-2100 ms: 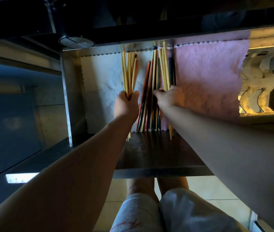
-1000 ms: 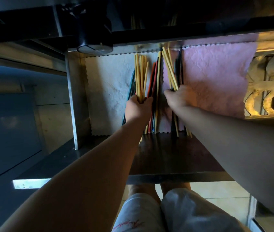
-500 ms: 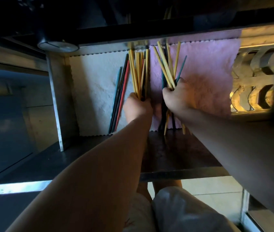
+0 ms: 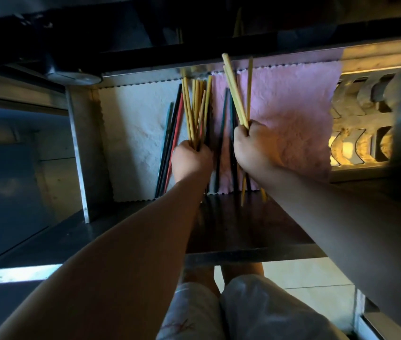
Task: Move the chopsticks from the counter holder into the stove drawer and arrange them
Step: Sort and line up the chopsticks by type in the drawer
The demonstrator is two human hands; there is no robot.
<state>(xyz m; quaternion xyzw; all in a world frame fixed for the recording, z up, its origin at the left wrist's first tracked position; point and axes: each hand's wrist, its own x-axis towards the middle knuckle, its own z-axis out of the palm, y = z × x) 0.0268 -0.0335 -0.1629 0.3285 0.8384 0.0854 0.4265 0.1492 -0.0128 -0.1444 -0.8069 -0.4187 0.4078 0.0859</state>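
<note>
An open stove drawer is lined with a white cloth on its left and a pink cloth on its right; a person reaches in with both arms. The left hand is clenched round a bundle of yellow chopsticks, held over the seam between the cloths; the right hand is fisted on a smaller fan of pale chopsticks, tips splayed. Dark and red chopsticks lie on the white cloth; dark green ones lie between the hands. The counter holder is out of view. The sorting would likely go best if each bundle were squared at the ends, lowered flat and parallel to those already lying, then released gently so none roll or cross.
</note>
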